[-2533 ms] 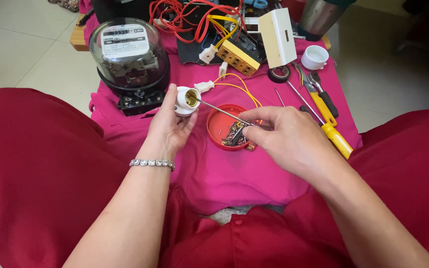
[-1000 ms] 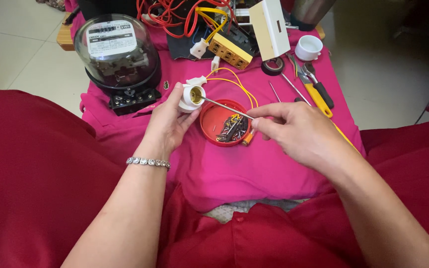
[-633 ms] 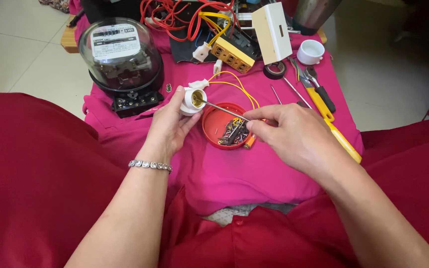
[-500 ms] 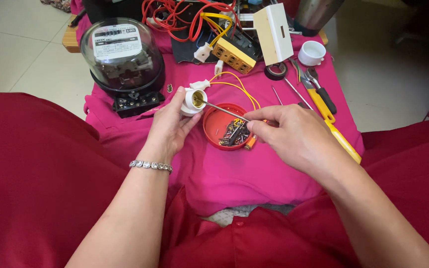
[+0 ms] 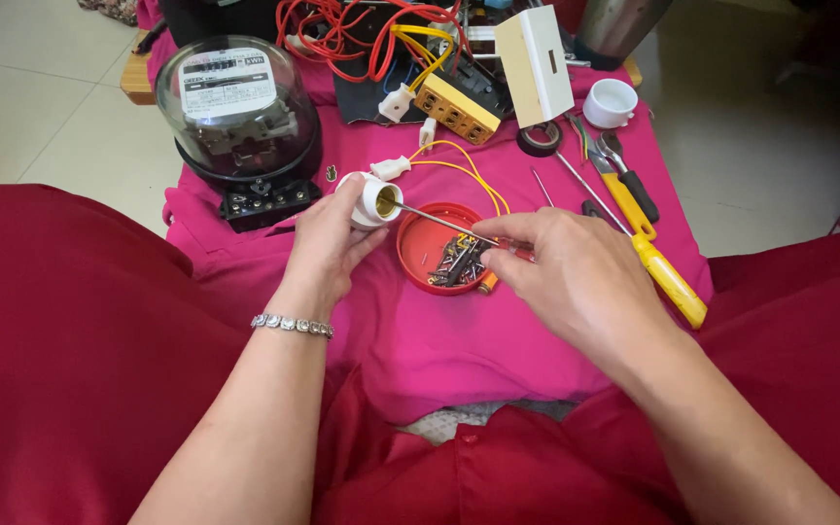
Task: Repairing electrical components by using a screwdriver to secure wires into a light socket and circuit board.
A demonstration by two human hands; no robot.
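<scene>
Two hands busy here. Nearest, the right hand [image 5: 576,277] pinches a thin screwdriver [image 5: 435,221], its tip poked into the white socket [image 5: 373,199] gripped by the left hand [image 5: 328,238], just left of the red dish [image 5: 439,248] of screws. If the tip slips, I'd guess it jabs the left fingers or knocks the dish. Further back, the yellow wires [image 5: 459,170] could snag, and the meter [image 5: 237,112] sits close.

White lamp socket [image 5: 373,199], red dish [image 5: 444,248], pink cloth [image 5: 459,331], possibly brass-lined socket
</scene>
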